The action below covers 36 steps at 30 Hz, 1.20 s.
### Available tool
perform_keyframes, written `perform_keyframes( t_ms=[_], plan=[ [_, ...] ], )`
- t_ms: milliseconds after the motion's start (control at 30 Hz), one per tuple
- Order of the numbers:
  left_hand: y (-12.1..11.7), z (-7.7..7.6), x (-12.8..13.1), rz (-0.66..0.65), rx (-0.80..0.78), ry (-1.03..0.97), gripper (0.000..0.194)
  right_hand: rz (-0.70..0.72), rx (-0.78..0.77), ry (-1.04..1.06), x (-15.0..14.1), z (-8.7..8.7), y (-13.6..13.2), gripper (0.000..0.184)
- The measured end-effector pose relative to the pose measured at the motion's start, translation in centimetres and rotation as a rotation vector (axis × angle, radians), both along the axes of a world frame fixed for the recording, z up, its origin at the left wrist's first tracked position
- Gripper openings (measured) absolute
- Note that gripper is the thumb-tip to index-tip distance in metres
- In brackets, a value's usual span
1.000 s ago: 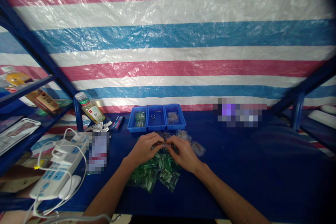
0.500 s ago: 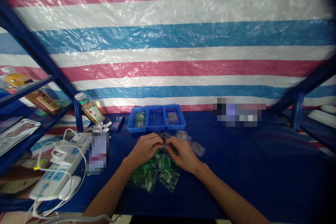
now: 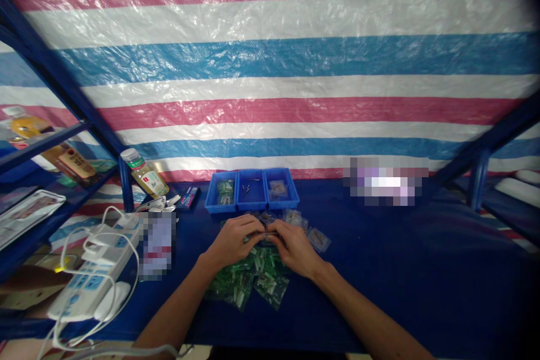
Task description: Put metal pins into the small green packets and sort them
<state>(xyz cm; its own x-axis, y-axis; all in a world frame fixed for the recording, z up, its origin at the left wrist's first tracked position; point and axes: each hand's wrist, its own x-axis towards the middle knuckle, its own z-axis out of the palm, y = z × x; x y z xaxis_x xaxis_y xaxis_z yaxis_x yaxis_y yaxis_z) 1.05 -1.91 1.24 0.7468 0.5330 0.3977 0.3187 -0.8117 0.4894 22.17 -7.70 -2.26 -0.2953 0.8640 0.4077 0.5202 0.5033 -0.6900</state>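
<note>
My left hand [image 3: 239, 239] and my right hand [image 3: 294, 244] meet in front of the blue bins, fingertips pinched together. Between them is a small clear plastic bag [image 3: 266, 234], mostly hidden by the fingers. Below the hands lies a pile of small clear bags with green pieces [image 3: 236, 284]; one green bag [image 3: 271, 288] sits at the pile's right front. Beyond the fingers are bags with dark contents [image 3: 265, 217], partly covered. Small bags with brownish pieces [image 3: 318, 239] lie just right of my right hand.
Three joined blue bins [image 3: 252, 206] stand behind the hands, holding green bags, a few thin metal pieces and brownish bags. At left are a drink bottle [image 3: 145, 174], a small blue box [image 3: 189, 198] and a power strip [image 3: 95, 270] with looped white cables. Blue frame posts flank the table.
My fingertips have drawn closer together over the small bag, and less of it shows. The bins and the piles have stayed in place.
</note>
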Motion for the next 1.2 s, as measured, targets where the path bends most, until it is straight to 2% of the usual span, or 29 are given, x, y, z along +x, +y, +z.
perform_keyframes(
  t_ms=[400,700,1000,1200],
  plan=[
    [-0.16,0.12,0.03,0.031,0.055,0.004,0.011,-0.009,-0.009,-0.036,0.07,-0.36,0.14,0.014],
    [-0.13,0.55,0.06,-0.021,0.054,0.019,0.013,0.004,0.0,-0.066,0.02,-0.22,0.13,0.013],
    [-0.19,0.28,0.0,0.015,0.056,-0.01,0.011,-0.003,-0.006,-0.071,0.18,0.13,0.03,0.014],
    [-0.09,0.49,-0.05,-0.015,0.06,-0.001,0.013,0.004,-0.008,-0.075,0.06,0.07,0.09,0.012]
  ],
)
